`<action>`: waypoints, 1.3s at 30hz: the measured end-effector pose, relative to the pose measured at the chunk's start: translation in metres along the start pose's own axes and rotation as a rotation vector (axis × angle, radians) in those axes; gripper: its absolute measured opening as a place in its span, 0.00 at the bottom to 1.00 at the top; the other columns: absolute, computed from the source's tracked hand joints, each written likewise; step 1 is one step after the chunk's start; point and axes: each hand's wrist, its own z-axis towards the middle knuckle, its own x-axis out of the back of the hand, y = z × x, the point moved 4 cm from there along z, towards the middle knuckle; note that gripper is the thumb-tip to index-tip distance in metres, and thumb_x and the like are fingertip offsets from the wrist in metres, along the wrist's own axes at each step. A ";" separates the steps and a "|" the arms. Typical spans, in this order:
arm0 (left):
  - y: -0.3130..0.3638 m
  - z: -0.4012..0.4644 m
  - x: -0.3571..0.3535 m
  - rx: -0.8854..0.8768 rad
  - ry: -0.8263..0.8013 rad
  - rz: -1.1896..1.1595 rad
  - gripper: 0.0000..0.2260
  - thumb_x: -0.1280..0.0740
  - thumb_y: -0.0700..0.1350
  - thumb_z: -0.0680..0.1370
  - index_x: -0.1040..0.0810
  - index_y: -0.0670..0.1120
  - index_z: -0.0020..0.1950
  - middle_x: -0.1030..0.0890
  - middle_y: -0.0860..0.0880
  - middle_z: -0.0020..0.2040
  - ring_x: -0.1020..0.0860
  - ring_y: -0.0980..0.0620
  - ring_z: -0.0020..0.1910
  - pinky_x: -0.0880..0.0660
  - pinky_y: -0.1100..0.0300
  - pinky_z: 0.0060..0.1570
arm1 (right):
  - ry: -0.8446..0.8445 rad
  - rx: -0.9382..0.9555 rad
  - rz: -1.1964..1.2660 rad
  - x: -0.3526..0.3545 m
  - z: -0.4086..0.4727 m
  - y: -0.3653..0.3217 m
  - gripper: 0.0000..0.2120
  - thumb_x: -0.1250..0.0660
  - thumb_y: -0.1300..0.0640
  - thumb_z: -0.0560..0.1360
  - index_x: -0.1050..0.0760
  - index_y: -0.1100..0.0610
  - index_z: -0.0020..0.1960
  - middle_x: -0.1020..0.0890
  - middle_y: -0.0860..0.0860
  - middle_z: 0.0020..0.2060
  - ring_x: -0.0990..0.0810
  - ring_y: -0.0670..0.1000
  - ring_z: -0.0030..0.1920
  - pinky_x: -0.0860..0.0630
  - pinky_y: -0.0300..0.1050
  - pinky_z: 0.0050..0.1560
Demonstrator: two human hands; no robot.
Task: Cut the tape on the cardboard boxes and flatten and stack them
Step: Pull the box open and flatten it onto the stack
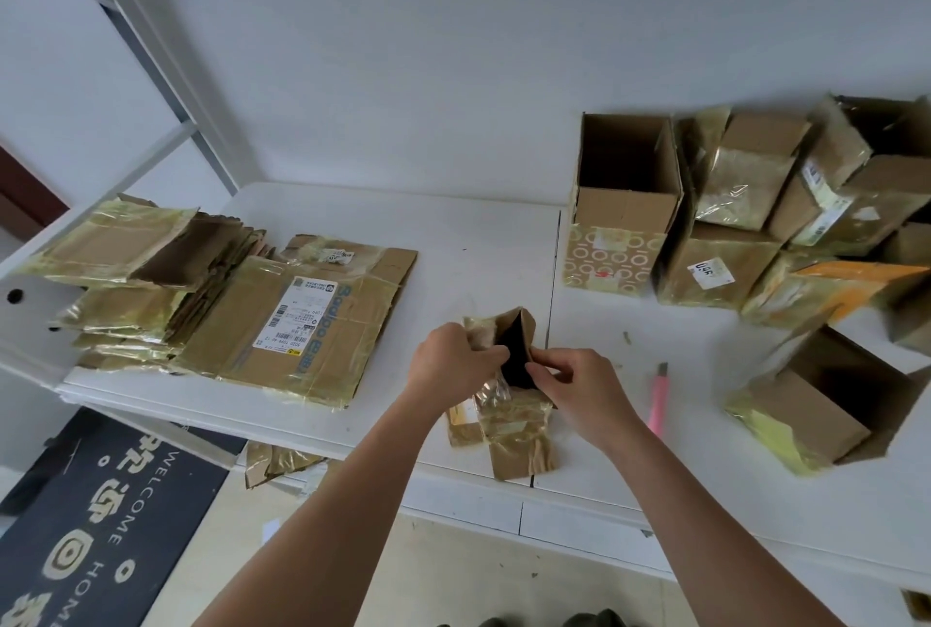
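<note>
Left hand (pixel 456 357): grips the left wall of the small box (pixel 509 389).
Right hand (pixel 574 387): pinches its right edge.
Small box: open, mid-surface (pixel 478 233).
Pink cutter (pixel 656 399): just right, lying free.
Flattened stack (pixel 242 304): far left.
Uncut boxes (pixel 755 208): back right.

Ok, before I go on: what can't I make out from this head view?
- Small box: its near flaps sit behind the left hand and right hand; taped seam unseen.
- Pink cutter: blade too small to tell out or in.
- Box pile: cut off by the right edge.
- Flattened stack: count unclear, layers overlap.
- Label: print too small.
</note>
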 end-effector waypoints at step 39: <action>0.016 -0.006 -0.025 -0.288 0.389 0.147 0.13 0.33 0.54 0.78 0.27 0.49 0.58 0.24 0.53 0.54 0.28 0.51 0.56 0.30 0.57 0.55 | 0.362 0.123 0.594 0.037 0.007 0.006 0.02 0.34 0.67 0.78 0.24 0.62 0.48 0.17 0.49 0.36 0.16 0.54 0.40 0.17 0.48 0.45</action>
